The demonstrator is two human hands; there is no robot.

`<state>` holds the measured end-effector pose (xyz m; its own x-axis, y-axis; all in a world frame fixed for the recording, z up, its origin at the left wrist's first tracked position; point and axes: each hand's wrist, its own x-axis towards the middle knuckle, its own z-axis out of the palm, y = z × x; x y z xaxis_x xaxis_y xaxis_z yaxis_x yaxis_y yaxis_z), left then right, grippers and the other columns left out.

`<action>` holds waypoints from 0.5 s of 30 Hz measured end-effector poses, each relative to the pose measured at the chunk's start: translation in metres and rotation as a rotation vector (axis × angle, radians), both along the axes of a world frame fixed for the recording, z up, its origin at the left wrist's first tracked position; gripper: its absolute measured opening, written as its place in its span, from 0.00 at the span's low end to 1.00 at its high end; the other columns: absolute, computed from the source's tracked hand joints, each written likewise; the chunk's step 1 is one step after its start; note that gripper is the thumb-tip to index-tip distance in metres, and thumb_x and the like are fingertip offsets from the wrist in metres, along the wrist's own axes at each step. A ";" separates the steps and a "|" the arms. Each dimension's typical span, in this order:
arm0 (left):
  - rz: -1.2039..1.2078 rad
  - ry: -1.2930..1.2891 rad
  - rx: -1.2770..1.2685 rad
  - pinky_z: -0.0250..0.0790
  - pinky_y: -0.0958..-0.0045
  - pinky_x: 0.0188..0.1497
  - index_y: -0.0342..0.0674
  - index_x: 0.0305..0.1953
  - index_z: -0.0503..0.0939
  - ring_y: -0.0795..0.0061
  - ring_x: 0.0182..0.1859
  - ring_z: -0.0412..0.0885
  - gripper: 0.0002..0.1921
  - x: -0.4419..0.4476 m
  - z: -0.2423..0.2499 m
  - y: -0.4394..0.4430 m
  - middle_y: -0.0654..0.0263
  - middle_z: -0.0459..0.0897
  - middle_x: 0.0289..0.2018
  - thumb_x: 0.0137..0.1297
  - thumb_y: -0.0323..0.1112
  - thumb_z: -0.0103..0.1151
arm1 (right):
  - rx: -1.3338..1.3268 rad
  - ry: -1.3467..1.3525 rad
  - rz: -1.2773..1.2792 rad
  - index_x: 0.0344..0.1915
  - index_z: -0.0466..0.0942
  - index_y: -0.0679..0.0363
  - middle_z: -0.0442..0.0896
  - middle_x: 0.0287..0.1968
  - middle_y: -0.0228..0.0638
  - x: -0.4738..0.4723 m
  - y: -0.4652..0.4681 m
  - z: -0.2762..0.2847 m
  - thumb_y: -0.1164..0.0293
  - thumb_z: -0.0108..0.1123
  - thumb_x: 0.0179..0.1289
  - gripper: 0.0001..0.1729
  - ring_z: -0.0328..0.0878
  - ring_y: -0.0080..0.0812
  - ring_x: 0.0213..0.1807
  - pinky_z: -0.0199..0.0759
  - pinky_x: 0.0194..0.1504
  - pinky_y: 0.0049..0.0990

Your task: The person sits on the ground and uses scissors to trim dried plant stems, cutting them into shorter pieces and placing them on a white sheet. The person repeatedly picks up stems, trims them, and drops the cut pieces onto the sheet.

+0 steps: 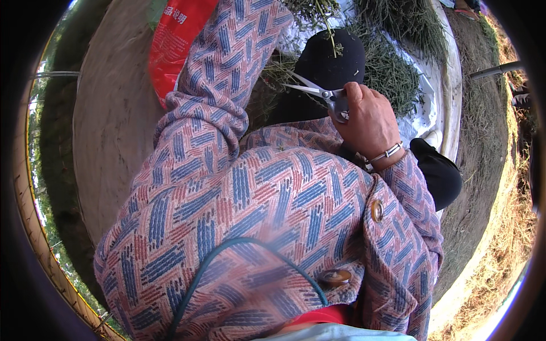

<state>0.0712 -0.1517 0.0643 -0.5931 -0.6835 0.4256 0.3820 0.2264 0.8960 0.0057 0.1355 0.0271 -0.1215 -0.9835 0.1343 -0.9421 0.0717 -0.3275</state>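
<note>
My right hand (370,119), with a bracelet at the wrist, grips small metal scissors (325,93) by the handles. The blades stand apart and point left over my dark-trousered knee. My left arm (222,64) in its patterned sleeve reaches towards the top edge, and its hand is out of view. A thin green plant stem (327,30) hangs down over the knee from the top. Cut green sprigs (390,72) lie in a heap on white plastic sheeting (426,108) beyond the right hand. More thin stems (277,70) lie left of the knee, near the blade tips.
A red plastic bag (175,47) bearing writing lies left of my left arm, on a pale sheet (115,106). At the upper right lies another green bundle (409,21). A metal pole (497,69) juts in from the right over soil and dry straw.
</note>
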 end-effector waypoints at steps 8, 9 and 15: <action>-0.031 -0.015 0.005 0.77 0.69 0.42 0.32 0.46 0.79 0.72 0.39 0.83 0.12 -0.018 0.013 0.006 0.62 0.85 0.38 0.63 0.30 0.64 | 0.108 0.155 -0.067 0.38 0.72 0.65 0.80 0.29 0.44 -0.040 -0.031 0.043 0.58 0.68 0.56 0.22 0.81 0.44 0.33 0.76 0.39 0.39; -0.035 -0.019 0.007 0.77 0.69 0.42 0.32 0.46 0.79 0.72 0.39 0.83 0.12 -0.021 0.013 0.007 0.62 0.85 0.38 0.63 0.30 0.64 | 0.078 0.173 -0.072 0.38 0.73 0.65 0.81 0.29 0.44 -0.044 -0.033 0.046 0.57 0.68 0.57 0.22 0.81 0.44 0.33 0.76 0.39 0.38; -0.072 -0.010 -0.007 0.77 0.69 0.42 0.32 0.46 0.79 0.72 0.39 0.83 0.12 -0.056 0.016 0.013 0.61 0.85 0.38 0.63 0.30 0.64 | 0.167 0.233 -0.229 0.34 0.74 0.66 0.82 0.30 0.47 -0.079 -0.029 0.061 0.56 0.64 0.59 0.21 0.83 0.47 0.34 0.77 0.40 0.40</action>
